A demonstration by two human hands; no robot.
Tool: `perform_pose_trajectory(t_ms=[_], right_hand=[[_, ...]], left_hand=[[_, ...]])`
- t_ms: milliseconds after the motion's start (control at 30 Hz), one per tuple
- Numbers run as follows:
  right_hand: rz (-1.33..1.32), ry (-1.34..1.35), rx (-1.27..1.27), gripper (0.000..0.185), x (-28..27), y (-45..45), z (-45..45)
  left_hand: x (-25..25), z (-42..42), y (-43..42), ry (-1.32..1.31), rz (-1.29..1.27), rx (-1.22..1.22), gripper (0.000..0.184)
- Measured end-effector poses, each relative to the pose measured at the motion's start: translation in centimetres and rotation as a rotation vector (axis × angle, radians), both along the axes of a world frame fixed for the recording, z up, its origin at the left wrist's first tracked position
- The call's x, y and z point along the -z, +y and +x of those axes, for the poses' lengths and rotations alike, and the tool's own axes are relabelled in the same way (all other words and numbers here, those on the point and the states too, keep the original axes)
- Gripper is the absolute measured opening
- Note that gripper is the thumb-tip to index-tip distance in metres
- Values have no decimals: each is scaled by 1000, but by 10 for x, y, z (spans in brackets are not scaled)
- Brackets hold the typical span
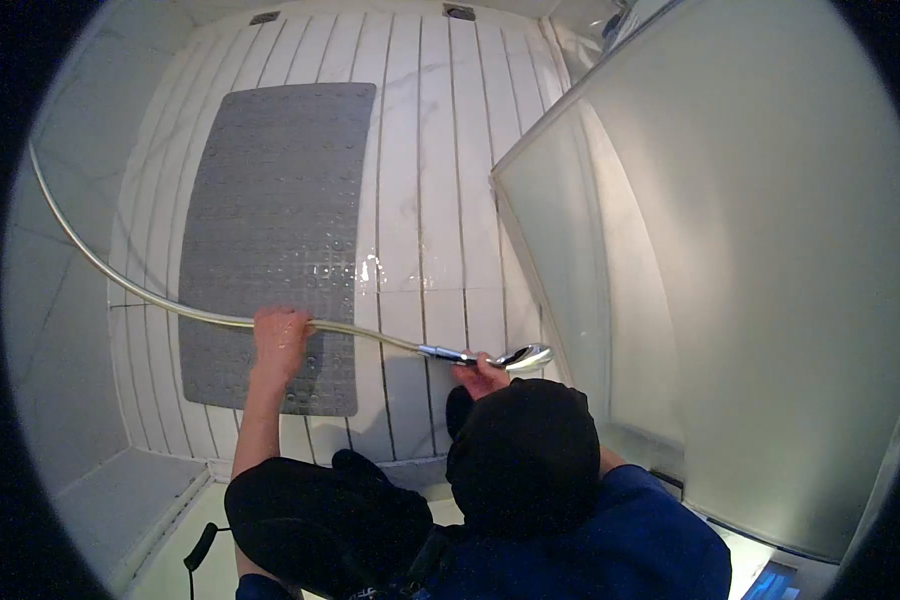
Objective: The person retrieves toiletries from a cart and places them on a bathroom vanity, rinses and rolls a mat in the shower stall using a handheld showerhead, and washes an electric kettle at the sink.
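Observation:
My left hand (282, 337) is closed around the pale shower hose (365, 333), above the lower part of a wet grey bath mat (275, 210). From that hand the hose runs left and up along the wall. On the right, the hose joins a chrome shower head (523, 357), and the fingers of my right hand (483, 374) are wrapped around its handle. The shower head lies almost level, its wide end pointing right. Part of my right hand is hidden behind my dark-clad knee. Water drops glisten on the mat and the floor beside it.
Pale slatted floor tiles (420, 150) surround the mat, with two small drains (459, 11) at the far edge. A frosted glass panel (760, 280) stands close on the right. Low on the left, a dark coiled cord (201, 547) hangs by my arm.

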State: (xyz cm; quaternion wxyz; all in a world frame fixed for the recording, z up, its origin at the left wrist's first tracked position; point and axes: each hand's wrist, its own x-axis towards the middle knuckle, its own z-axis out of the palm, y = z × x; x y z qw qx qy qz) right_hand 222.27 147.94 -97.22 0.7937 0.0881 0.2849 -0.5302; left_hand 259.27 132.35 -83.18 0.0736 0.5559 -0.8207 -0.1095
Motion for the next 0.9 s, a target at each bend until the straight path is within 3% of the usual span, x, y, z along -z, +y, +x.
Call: perform_pose_trajectory(t_ms=[67, 100, 133, 300, 400, 433, 500, 700, 800, 900], right_hand=[[217, 227, 171, 25, -12, -14, 2], [224, 172, 173, 25, -24, -29, 3], [98, 122, 148, 21, -27, -42, 4], [49, 83, 53, 11, -49, -128, 26], [33, 393, -214, 13, -70, -176, 35], [12, 470, -304, 22, -74, -195, 40], [-16, 758, -502, 19, -93, -243, 46], [-283, 1039, -398, 13, -152, -375, 8], [-372, 963, -143, 10, -187, -386, -7], [-441, 974, -93, 15, -213, -384, 3]], left_hand=[[-2, -7, -4, 60, -48, -19, 14], [-2, -6, -6, 60, -59, -52, 13], [1, -4, -5, 57, -79, -83, 13], [-23, 18, -8, 92, -137, -246, 14], [-17, 40, 4, 88, -73, -313, 15], [-12, 46, 9, 101, -39, -335, 16], [-9, 46, 18, 141, 8, -362, 17], [-3, -25, 18, 224, -79, -155, 28], [-16, -53, 8, 247, -194, -67, 31], [-19, -44, -2, 258, -257, -70, 33]])
